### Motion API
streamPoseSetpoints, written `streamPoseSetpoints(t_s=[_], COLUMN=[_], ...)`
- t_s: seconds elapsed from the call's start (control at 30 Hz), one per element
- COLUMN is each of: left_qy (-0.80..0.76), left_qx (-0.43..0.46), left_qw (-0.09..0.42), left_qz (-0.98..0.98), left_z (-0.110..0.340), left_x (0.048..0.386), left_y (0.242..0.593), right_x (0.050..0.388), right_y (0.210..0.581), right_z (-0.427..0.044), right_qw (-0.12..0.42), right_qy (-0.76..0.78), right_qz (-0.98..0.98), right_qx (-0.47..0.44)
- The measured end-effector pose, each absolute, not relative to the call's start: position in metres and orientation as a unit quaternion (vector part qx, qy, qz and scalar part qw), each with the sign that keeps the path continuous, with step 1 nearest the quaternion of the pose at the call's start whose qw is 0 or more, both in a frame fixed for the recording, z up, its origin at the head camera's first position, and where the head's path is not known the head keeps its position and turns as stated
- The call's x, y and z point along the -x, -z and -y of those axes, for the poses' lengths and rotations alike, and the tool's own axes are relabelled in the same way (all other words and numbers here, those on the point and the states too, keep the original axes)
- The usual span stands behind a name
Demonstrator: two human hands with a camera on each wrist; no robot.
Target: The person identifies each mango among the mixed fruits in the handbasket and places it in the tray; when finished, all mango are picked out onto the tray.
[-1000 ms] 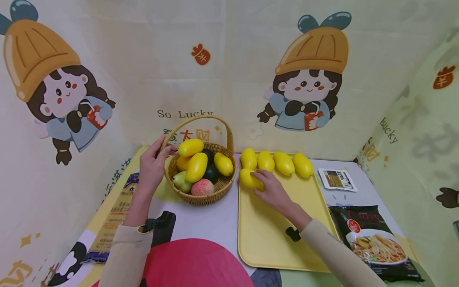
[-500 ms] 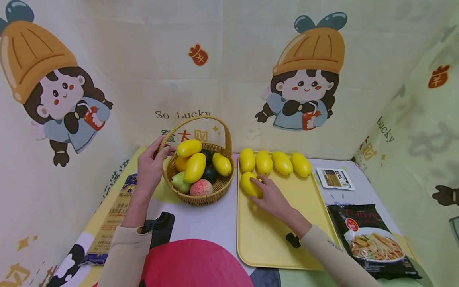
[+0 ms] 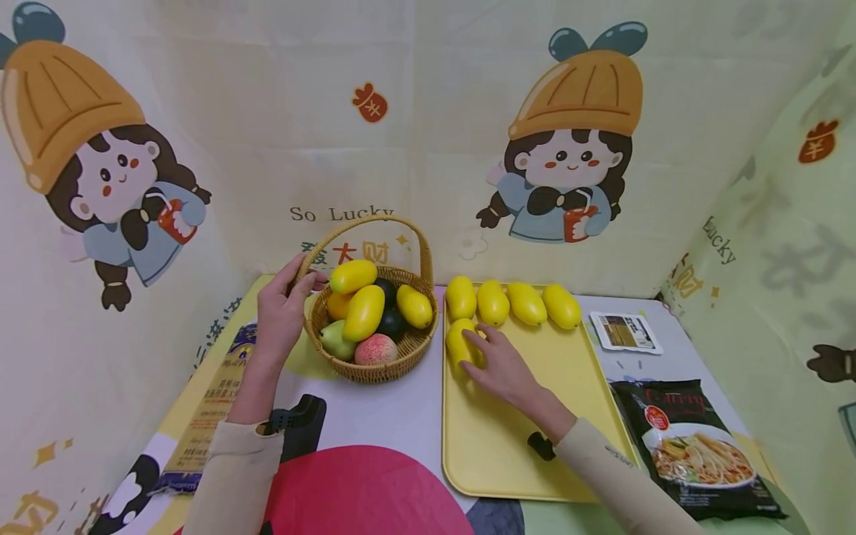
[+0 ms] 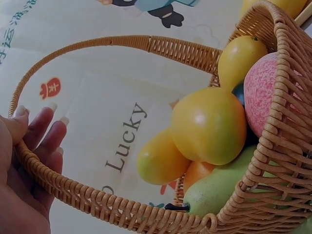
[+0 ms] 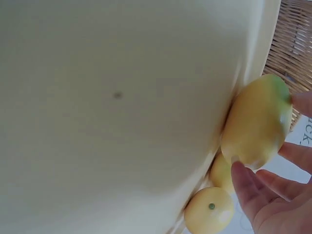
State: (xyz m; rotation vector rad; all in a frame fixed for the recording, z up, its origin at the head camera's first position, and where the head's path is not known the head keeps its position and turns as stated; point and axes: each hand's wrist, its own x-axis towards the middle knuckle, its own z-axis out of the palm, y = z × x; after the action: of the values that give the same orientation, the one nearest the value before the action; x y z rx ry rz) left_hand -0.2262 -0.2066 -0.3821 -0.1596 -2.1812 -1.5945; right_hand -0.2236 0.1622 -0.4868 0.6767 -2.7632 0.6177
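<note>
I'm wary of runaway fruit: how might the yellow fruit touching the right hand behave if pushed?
The yellow fruit would probably roll sideways, given its rounded, oblong shape. Its smooth, faintly shiny surface may slip against the fingers. It seems likely stiff, since no dent shows where the right hand touches it.

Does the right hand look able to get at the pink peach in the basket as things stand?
Probably yes, once the right hand lets go of the yellow fruit: the pink peach lies with its top uncovered at the near side of the basket, and the handle arches behind it.
</note>
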Motion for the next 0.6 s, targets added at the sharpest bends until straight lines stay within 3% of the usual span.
streamPoseSetpoints(t_s=[0.6], left_qy=[0.574], left_qx=[0.055], left_qw=[0.213], left_qz=[0.789], left_z=[0.207], left_x=[0.227], left_y=[0.383], right_x=[0.232], right_y=[0.475], right_z=[-0.150], right_qw=[0.145], right_qy=[-0.198], right_qz=[0.941], right_qx=[-0.233])
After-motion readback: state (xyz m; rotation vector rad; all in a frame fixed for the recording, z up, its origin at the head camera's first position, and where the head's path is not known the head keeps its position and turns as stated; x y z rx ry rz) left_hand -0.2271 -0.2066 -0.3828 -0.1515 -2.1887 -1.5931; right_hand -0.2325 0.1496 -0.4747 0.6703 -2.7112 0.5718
